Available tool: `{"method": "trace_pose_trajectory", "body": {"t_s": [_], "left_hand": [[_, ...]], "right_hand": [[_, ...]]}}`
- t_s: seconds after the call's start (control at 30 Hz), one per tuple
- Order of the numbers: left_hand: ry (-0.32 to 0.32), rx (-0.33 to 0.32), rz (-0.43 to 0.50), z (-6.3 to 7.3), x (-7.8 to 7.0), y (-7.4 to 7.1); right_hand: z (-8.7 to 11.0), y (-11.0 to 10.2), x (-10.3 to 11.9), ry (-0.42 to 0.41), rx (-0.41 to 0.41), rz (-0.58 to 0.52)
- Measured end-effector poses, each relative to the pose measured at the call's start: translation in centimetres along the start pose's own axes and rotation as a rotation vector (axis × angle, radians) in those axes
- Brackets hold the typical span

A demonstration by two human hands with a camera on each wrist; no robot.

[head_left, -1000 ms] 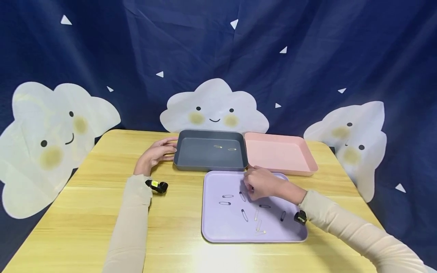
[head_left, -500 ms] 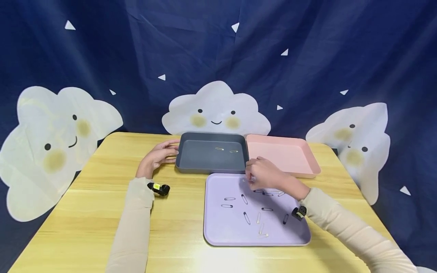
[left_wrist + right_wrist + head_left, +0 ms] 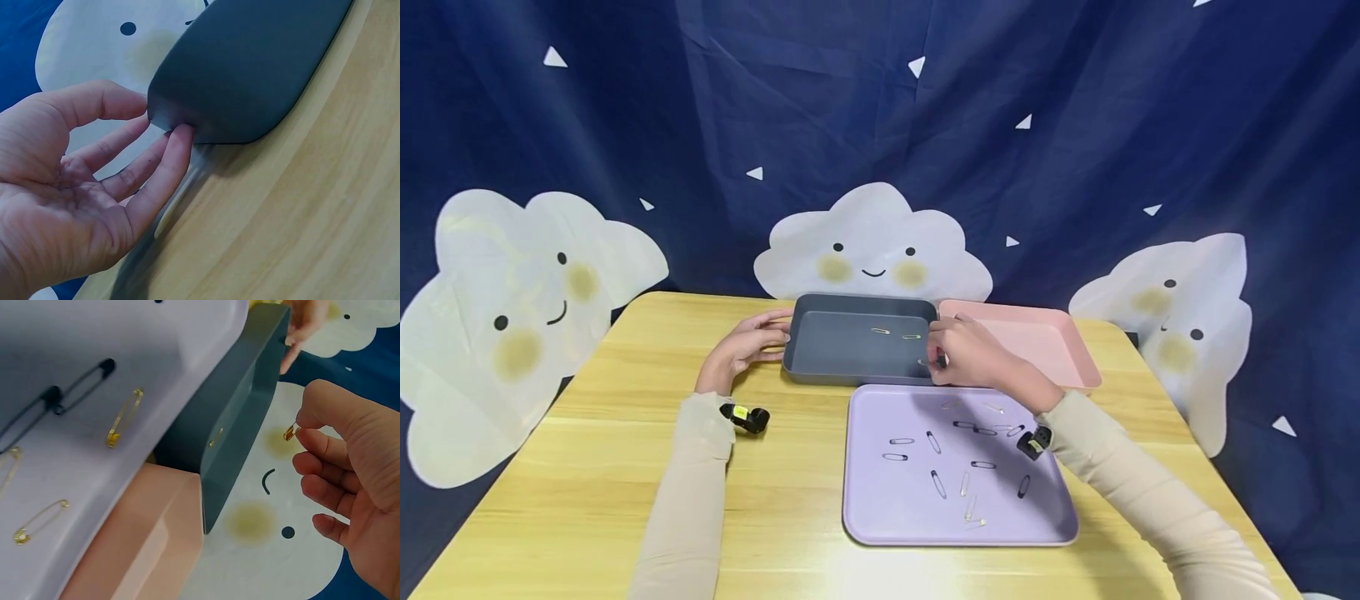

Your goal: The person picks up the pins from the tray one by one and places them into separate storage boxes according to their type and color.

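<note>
My right hand (image 3: 962, 350) pinches a gold safety pin (image 3: 289, 432) between thumb and index finger, over the right end of the dark grey tray (image 3: 850, 346). Two gold safety pins lie inside that tray. At the tray's left side, my left hand (image 3: 750, 346) touches the outer wall with spread, relaxed fingertips; the left wrist view shows the fingers (image 3: 178, 147) against its corner. In front stands the lilac tray (image 3: 868, 508), with several black safety pins (image 3: 939, 484) and gold safety pins (image 3: 125, 419) scattered on it.
A pink tray (image 3: 1037, 337) adjoins the grey one on the right, partly hidden by my right hand and forearm. All the trays stand on a wooden table (image 3: 775, 517). Behind it hangs a dark blue curtain (image 3: 835, 100) with smiling clouds.
My right hand has risen from the lilac tray with a gold safety pin and moved up and slightly left to the grey tray. The left hand stays at the grey tray's side.
</note>
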State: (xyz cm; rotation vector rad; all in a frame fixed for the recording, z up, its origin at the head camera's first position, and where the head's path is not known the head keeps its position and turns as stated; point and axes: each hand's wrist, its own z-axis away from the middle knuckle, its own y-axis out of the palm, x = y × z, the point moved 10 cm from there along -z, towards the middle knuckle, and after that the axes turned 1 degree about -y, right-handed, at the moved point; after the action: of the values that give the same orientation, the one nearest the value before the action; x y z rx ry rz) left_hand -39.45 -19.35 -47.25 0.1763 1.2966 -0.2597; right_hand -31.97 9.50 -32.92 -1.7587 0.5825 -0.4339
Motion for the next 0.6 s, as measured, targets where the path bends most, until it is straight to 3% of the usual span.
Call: {"method": "trace_pose_trajectory", "body": {"t_s": [0.33, 0.6], "left_hand": [[0.003, -0.006, -0.028, -0.1, -0.2, -0.3], [-0.002, 0.005, -0.024, 0.0, -0.2, 0.0]], "right_hand": [[-1.9, -0.8, -0.7, -0.024, -0.063, -0.025], [-2.6, 0.0, -1.5, -0.01, -0.037, -0.027]]}}
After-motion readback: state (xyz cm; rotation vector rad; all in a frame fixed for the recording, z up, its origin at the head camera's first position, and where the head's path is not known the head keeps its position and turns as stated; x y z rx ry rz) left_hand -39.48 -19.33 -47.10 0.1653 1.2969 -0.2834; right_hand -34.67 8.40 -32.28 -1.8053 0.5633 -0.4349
